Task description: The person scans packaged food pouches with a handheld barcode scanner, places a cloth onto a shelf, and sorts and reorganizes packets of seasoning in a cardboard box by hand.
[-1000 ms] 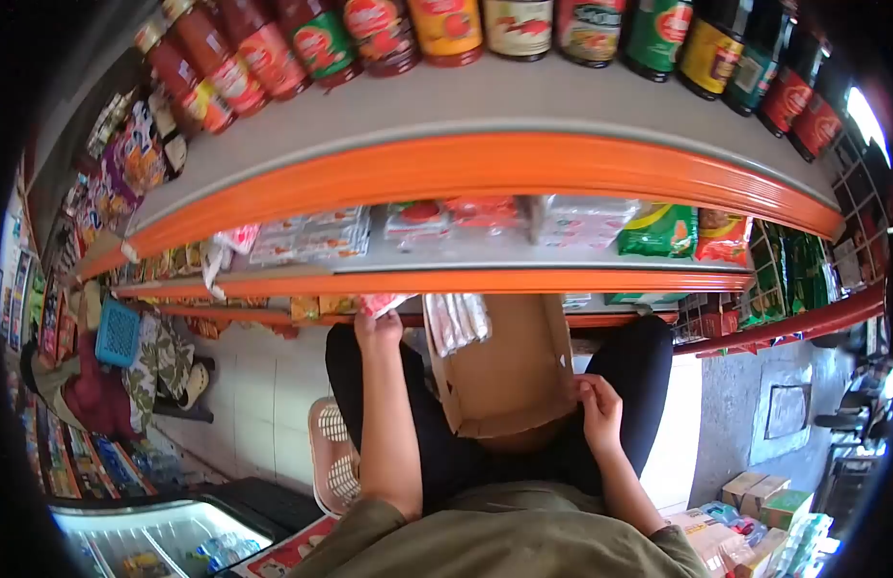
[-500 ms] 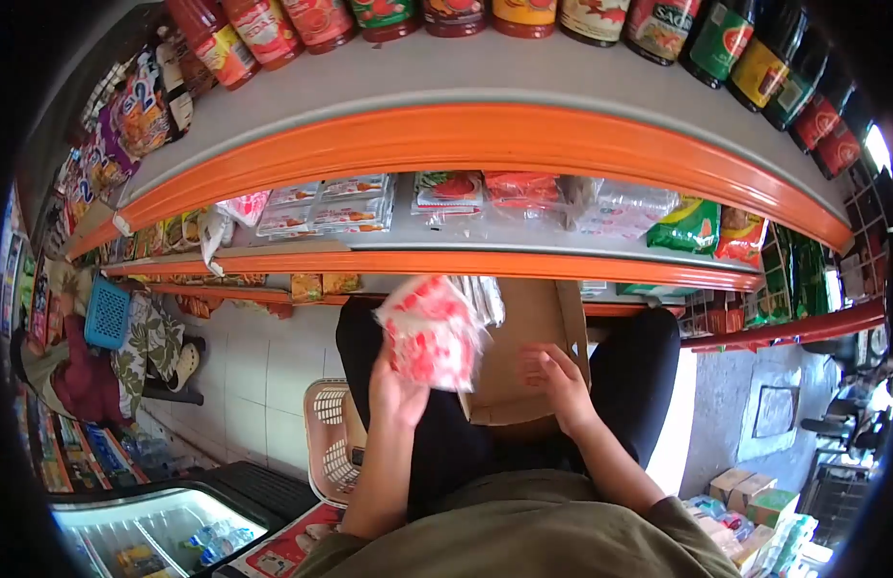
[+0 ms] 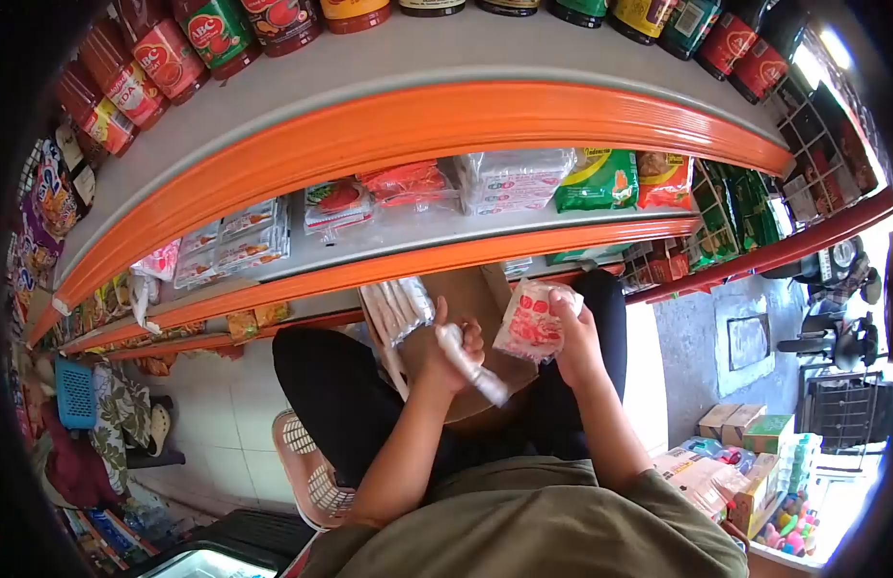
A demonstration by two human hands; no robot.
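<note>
My left hand (image 3: 453,358) is closed around a white packet (image 3: 473,364), blurred by motion and slanting down to the right. In my right hand (image 3: 578,337) is a clear packet with red print (image 3: 533,323), pinched by thumb and fingers. Under both hands an open cardboard box (image 3: 464,289) rests between my knees. Silvery-white packets (image 3: 396,306) stand along its left side, behind my left hand.
Sauce bottles (image 3: 215,34) line the upper orange-edged shelf (image 3: 427,120). Packets (image 3: 514,183) lie on the shelf below. A pink basket (image 3: 306,472) stands at lower left. Another person (image 3: 70,453) is at far left by a blue basket (image 3: 76,393). Boxes (image 3: 745,424) sit at right.
The red-printed packet has passed from my left hand to my right. My left hand now grips a white packet. The view has shifted, with the box and my knees further left.
</note>
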